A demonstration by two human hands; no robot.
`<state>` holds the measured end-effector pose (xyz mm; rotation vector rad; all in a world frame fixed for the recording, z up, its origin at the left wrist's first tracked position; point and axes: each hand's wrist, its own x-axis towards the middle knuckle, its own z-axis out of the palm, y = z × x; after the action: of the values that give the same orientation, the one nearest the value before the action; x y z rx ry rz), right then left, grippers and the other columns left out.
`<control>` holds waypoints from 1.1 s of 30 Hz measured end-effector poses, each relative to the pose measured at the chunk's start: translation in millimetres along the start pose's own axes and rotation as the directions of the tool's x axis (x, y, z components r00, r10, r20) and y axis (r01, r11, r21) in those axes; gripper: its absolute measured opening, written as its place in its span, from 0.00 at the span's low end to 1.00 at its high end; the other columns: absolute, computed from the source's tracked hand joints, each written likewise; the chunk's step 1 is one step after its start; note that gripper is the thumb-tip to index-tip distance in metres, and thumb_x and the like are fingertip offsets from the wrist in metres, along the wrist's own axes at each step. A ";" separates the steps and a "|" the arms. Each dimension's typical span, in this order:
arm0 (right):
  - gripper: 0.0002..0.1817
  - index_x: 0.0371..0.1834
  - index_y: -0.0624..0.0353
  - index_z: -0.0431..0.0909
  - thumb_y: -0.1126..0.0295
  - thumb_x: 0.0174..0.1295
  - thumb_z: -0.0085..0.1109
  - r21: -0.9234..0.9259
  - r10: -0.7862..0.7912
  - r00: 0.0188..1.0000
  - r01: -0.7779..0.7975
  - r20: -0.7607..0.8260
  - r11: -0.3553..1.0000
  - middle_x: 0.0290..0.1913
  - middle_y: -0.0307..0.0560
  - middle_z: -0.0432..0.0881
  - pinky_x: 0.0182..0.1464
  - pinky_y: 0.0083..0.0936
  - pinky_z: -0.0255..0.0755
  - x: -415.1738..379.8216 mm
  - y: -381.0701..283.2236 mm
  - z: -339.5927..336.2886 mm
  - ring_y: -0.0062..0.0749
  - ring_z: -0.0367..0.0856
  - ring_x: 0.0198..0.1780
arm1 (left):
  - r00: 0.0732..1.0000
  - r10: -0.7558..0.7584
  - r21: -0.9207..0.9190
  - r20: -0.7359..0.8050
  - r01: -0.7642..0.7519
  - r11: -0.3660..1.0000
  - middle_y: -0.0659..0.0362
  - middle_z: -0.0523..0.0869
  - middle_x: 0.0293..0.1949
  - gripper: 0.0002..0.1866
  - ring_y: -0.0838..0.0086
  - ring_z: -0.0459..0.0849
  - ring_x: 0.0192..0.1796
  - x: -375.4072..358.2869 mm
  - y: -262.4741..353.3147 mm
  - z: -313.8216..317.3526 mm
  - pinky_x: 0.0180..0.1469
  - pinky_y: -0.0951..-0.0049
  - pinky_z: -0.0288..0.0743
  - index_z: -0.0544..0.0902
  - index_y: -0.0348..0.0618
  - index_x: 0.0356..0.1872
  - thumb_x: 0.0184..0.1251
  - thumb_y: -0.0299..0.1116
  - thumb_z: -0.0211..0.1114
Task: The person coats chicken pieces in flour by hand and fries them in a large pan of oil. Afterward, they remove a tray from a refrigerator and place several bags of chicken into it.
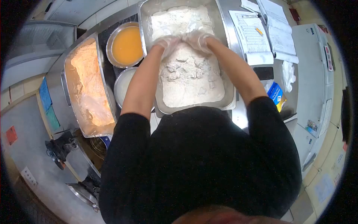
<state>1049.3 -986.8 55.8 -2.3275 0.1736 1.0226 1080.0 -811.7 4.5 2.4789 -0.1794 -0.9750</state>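
Observation:
A large metal tray full of white flour-like powder lies in front of me. Both hands wear clear plastic gloves and rest in the powder in the tray's upper half, close together. My left hand and my right hand nearly meet at the middle. Their fingers are sunk in or hidden by the powder, so their pose and anything they hold do not show. Lumpy, coated clumps lie in the powder just below the hands.
Left of the tray are a bowl of orange liquid, a bowl of whitish liquid and a deep metal pan of orange-pink food. Papers, a dark flat device and a blue-yellow packet lie on the right.

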 end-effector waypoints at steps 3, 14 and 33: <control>0.37 0.73 0.56 0.69 0.43 0.69 0.60 -0.376 0.253 0.870 -0.085 0.423 0.923 0.64 0.74 0.75 0.60 0.46 0.79 -12.0 11.6 13.8 0.47 0.83 0.57 | 0.888 -0.002 -0.332 0.460 0.173 0.927 0.46 0.85 0.59 0.32 0.58 0.81 0.61 -37.1 -12.6 14.9 0.68 0.62 0.69 0.84 0.41 0.61 0.68 0.58 0.64; 0.63 0.86 0.35 0.39 0.55 0.52 0.76 -0.579 -0.019 0.994 -0.047 -0.107 0.814 0.80 0.71 0.55 0.64 0.42 0.79 -49.2 54.1 121.9 0.61 0.78 0.67 | 0.929 0.324 0.594 -0.177 -0.162 0.788 0.41 0.68 0.75 0.38 0.50 0.63 0.79 -75.5 -51.5 169.9 0.78 0.48 0.59 0.71 0.41 0.74 0.65 0.50 0.64; 0.62 0.81 0.77 0.43 0.47 0.57 0.69 -0.618 0.089 0.994 -0.108 -0.062 0.779 0.66 0.72 0.75 0.63 0.37 0.75 -24.5 93.0 167.3 0.56 0.78 0.66 | 0.989 -0.132 0.471 0.070 0.084 0.878 0.32 0.72 0.70 0.68 0.49 0.76 0.71 -109.8 -20.6 117.1 0.70 0.65 0.73 0.53 0.24 0.78 0.45 0.63 0.78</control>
<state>895.0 -972.0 -59.0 -2.9575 -0.0472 1.2366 919.1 -806.3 -12.9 2.9031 -0.3490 -1.2236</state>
